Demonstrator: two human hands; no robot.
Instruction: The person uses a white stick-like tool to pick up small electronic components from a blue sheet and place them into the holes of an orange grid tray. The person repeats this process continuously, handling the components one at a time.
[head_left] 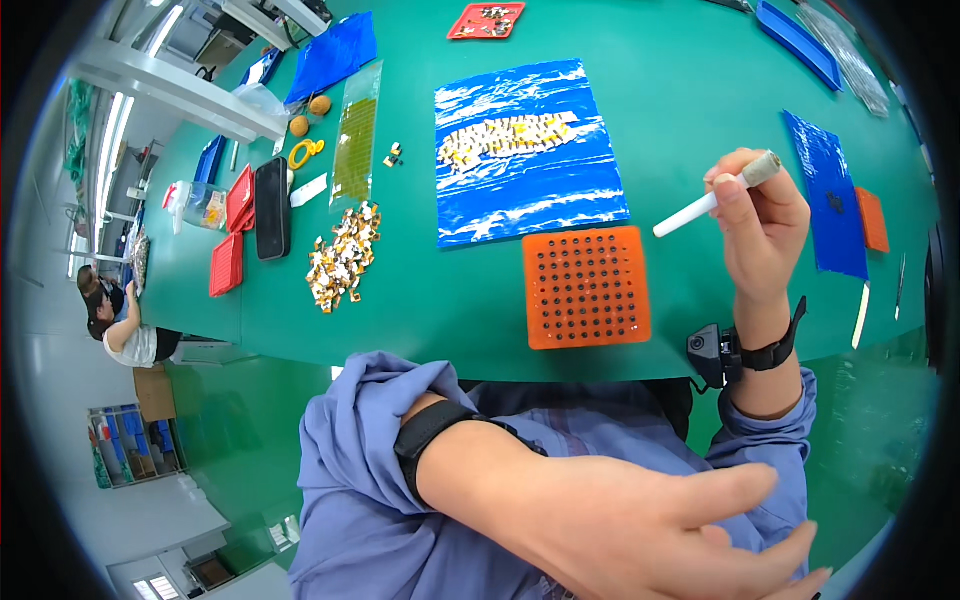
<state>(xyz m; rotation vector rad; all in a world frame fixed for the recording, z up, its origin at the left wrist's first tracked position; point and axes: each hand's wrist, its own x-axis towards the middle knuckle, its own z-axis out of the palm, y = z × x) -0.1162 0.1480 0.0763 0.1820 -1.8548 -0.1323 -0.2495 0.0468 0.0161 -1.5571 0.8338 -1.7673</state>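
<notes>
My right hand point(757, 225) is closed around a white pen-like stick point(690, 214) with a greenish-brown wrapped end, held above the table right of an orange block point(537, 338). The block has rows of dark round spots that look like holes. My left hand point(640, 515) reaches across my body below the table edge, fingers apart, holding nothing. Beyond the block lies a glossy blue sheet point(530, 205). On it small white and yellow pieces point(510, 138) stand in close rows. A loose heap of similar pieces point(343, 255) sits to the left.
Left of the heap are a black case point(271, 208), red trays point(227, 265), yellow scissors point(305, 152) and a green-yellow strip point(355, 140). A red tray point(487, 20) lies far back. At right are another blue sheet point(825, 185), an orange block point(872, 219) and tweezers point(900, 285).
</notes>
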